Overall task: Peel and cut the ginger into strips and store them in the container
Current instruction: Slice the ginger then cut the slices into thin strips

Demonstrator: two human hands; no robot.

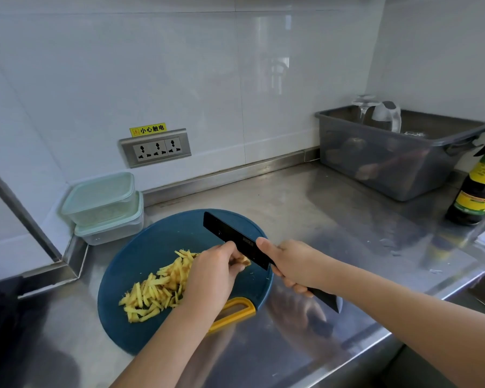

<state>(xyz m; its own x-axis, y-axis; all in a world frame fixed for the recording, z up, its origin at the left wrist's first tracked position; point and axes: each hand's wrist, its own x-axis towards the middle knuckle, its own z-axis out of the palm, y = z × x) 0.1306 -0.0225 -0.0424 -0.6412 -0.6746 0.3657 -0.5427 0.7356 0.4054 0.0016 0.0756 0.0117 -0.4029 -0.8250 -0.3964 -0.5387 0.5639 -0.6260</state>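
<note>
A round blue cutting board (pixel 163 236) with a yellow handle (pixel 235 309) lies on the steel counter. A heap of yellow ginger strips (pixel 154 289) spreads across it. My left hand (pixel 216 273) holds a small piece of ginger (pixel 245 261) down with curled fingers at the board's right side. My right hand (pixel 291 264) grips the handle of a black cleaver (pixel 233 238), whose blade stands right beside the left fingers over that piece. Two stacked pale-green lidded containers (pixel 104 205) sit at the back left corner, both closed.
A grey plastic tub (pixel 398 161) holding a kettle and an upturned glass stands at the back right. A dark sauce bottle (pixel 476 189) stands to its right. A wall socket strip (pixel 156 148) is behind the board. The counter's front edge runs diagonally at the lower right.
</note>
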